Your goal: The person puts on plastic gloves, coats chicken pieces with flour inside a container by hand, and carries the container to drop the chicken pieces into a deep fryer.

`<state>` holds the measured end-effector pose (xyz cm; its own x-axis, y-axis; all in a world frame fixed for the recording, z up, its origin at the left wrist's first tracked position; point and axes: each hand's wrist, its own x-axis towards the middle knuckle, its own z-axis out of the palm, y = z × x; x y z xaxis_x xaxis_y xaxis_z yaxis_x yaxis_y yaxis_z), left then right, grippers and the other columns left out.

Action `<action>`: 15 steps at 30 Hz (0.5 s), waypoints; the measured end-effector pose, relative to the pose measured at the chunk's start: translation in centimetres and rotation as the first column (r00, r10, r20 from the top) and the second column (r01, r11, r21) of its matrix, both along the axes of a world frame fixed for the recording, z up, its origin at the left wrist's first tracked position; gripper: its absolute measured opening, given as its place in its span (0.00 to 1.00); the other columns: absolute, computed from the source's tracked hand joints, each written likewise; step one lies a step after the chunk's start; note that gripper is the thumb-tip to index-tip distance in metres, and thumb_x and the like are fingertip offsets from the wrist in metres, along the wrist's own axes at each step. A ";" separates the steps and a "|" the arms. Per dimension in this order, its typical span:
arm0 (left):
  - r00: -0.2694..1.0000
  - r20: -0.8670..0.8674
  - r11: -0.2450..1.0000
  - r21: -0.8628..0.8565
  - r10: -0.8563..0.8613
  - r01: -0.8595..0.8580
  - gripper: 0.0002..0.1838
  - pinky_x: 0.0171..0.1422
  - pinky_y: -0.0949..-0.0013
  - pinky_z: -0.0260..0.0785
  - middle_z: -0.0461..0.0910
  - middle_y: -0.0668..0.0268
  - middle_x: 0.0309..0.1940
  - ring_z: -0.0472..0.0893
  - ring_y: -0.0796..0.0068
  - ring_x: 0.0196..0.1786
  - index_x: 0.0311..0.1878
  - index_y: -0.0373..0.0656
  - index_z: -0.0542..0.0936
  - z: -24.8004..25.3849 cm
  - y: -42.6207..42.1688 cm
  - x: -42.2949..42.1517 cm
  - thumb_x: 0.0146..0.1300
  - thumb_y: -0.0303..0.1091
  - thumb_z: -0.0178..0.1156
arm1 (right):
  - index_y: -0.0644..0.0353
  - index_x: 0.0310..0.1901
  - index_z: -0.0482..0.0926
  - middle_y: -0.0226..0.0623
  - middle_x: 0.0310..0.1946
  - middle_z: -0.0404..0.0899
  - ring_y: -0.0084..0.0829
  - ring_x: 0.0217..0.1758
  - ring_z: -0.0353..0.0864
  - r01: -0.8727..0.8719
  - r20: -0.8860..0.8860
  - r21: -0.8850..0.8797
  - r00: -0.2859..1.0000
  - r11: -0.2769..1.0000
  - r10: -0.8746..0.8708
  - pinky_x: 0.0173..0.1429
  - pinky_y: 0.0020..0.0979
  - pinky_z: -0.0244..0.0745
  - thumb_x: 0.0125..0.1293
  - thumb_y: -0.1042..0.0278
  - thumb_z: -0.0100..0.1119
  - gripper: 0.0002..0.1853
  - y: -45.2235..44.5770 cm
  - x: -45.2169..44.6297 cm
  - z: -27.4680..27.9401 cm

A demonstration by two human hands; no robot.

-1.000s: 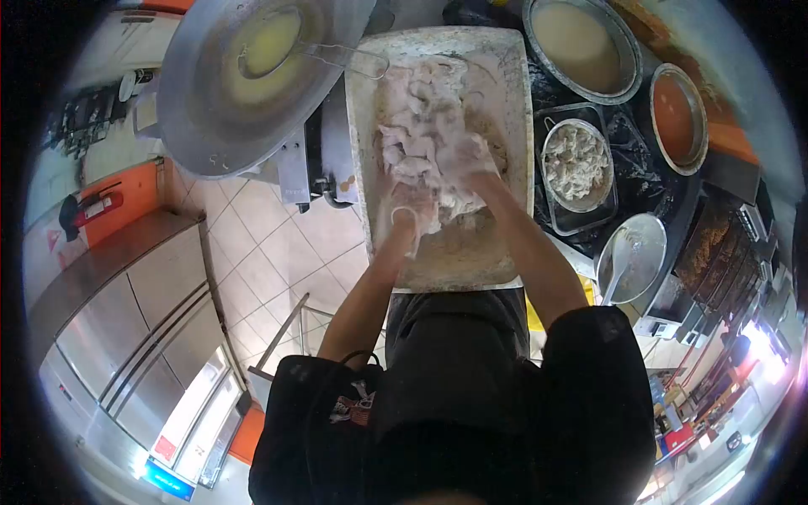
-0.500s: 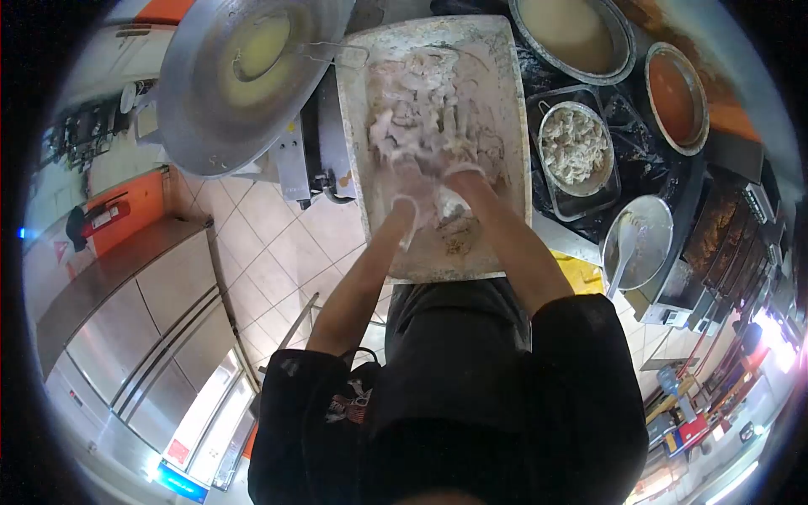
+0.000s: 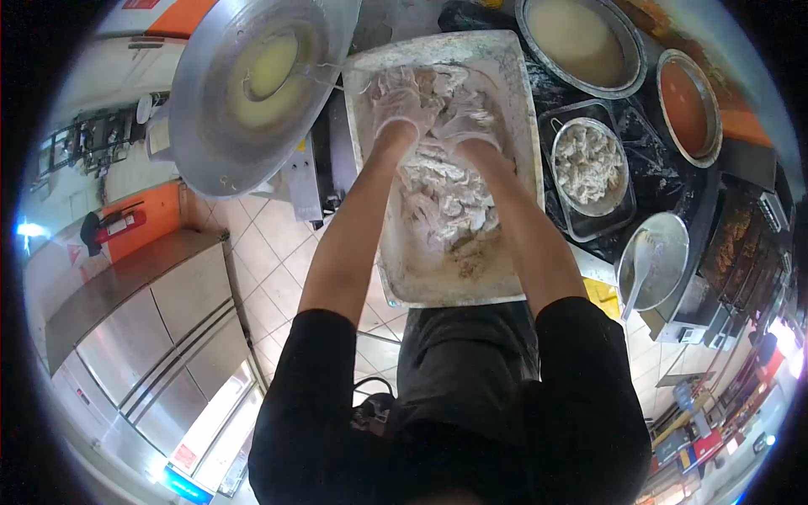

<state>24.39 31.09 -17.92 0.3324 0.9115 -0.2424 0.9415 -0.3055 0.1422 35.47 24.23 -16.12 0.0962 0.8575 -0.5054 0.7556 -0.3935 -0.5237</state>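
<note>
A long flour-dusted tub (image 3: 533, 168) lies before me with flour-coated pieces (image 3: 450, 198) heaped along its middle; their exact kind is hidden by the coating. At its far left, my left hand (image 3: 402, 108), in a thin see-through glove, has its fingers curled into coated pieces. Beside it my right hand (image 3: 468, 126), gloved too, closes over more of them near the far right. Flour and pieces partly cover the fingertips of both hands. Loose, browner crumbs (image 3: 471, 263) rest at the near end.
A big wok (image 3: 202, 126) with yellowish liquid and a wire-handled strainer (image 3: 316, 74) stands left. To the right are a pan of cloudy liquid (image 3: 581, 42), a pan of orange liquid (image 3: 683, 105), a strainer of coated pieces (image 3: 589, 164) on a black tray, and a bowl (image 3: 669, 269) with a spoon.
Both hands have moved from the middle of the tub to its far end. Coated pieces now show heaped nearer to me, behind the hands.
</note>
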 end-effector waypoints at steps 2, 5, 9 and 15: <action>0.992 -0.124 1.000 -0.001 -0.025 0.025 0.34 0.60 0.61 0.58 0.65 0.49 0.55 0.69 0.56 0.55 0.55 0.41 0.66 -2.4 1.9 0.4 0.51 0.55 0.54 | 0.69 0.60 0.51 0.55 0.60 0.52 0.46 0.63 0.55 -0.087 0.038 -0.088 0.995 0.992 0.091 0.64 0.36 0.53 0.57 0.53 0.45 0.35 1.4 0.1 -0.4; 0.998 -0.058 0.987 -0.162 0.006 -0.015 0.32 0.57 0.64 0.61 0.68 0.53 0.52 0.70 0.59 0.53 0.53 0.41 0.67 -1.6 0.5 -0.1 0.50 0.53 0.56 | 0.68 0.56 0.57 0.52 0.57 0.59 0.46 0.58 0.62 -0.196 -0.064 -0.152 0.980 0.969 0.188 0.61 0.37 0.58 0.58 0.60 0.44 0.28 -0.7 0.4 1.2; 0.995 0.080 0.991 0.120 -0.067 0.057 0.23 0.53 0.62 0.63 0.74 0.51 0.43 0.73 0.60 0.49 0.48 0.42 0.72 -2.4 -2.8 -3.2 0.52 0.45 0.55 | 0.68 0.52 0.64 0.56 0.53 0.62 0.45 0.53 0.68 -0.512 -0.188 -0.064 0.849 0.856 0.494 0.58 0.37 0.63 0.57 0.68 0.44 0.21 -2.1 3.2 2.8; 0.988 -0.148 0.992 -0.117 0.038 -0.056 0.26 0.57 0.64 0.60 0.66 0.55 0.55 0.69 0.59 0.52 0.54 0.40 0.66 5.5 -9.1 -1.9 0.53 0.44 0.52 | 0.67 0.47 0.71 0.56 0.50 0.65 0.44 0.51 0.70 -0.198 0.383 0.606 0.921 0.770 -0.064 0.57 0.39 0.63 0.55 0.69 0.48 0.18 2.6 0.1 -2.6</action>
